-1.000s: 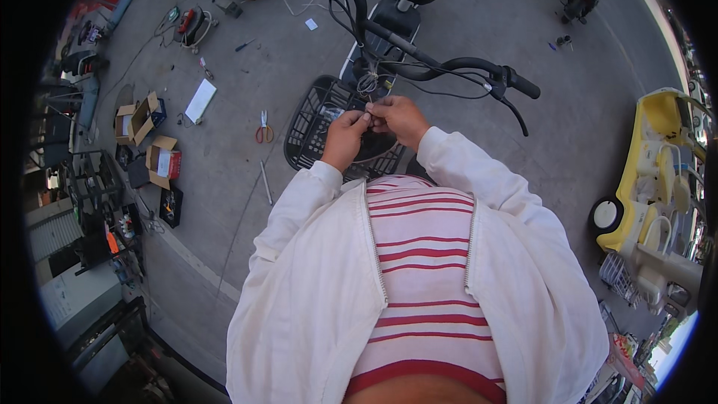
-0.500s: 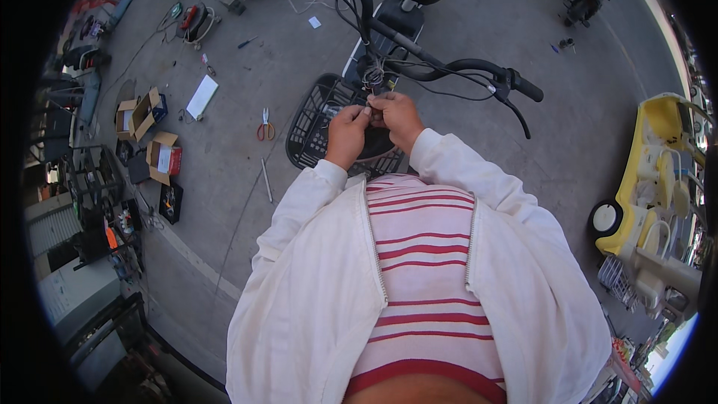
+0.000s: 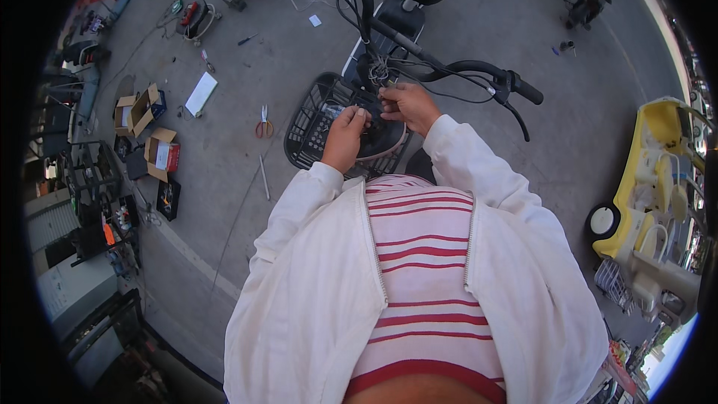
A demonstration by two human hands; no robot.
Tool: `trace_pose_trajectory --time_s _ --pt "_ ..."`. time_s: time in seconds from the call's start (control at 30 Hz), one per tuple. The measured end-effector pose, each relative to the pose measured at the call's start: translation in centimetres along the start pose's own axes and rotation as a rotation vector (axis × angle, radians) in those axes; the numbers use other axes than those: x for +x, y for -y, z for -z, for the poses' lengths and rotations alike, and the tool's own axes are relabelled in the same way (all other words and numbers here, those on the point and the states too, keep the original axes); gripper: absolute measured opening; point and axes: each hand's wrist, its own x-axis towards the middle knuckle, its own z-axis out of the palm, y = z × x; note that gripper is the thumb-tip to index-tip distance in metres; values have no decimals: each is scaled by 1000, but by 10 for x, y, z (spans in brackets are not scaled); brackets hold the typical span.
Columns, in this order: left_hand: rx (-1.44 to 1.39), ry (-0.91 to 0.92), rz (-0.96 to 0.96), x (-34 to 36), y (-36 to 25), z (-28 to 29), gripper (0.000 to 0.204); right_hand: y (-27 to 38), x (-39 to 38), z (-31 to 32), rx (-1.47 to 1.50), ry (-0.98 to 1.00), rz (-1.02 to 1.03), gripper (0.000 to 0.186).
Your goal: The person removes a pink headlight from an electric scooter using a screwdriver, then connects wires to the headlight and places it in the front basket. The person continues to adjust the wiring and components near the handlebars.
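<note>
Your left hand (image 3: 346,136) and right hand (image 3: 410,107) curl, fingers bent, over the black basket (image 3: 301,146), near bundled wires (image 3: 379,70); whether either grips anything, I cannot tell.

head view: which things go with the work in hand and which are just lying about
With the work, it seems:
wire bundle near the right hand
black basket below the left hand
handlebar

Lying about, apparently:
orange-handled scissors
screwdriver
thin grey rod
open cardboard boxes
</note>
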Motion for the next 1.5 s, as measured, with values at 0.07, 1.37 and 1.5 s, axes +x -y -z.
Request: trace_pose_trajectory --time_s 0.07,1.37,1.5 --pt "-121 -50 65 1 -2 0 15 11 -8 4 -56 16 17 14" --pt "4 50 157 31 -34 -35 24 18 16 14 39 112 81 20" --pt "-31 41 230 32 -36 -33 22 16 19 12 74 119 66 17"
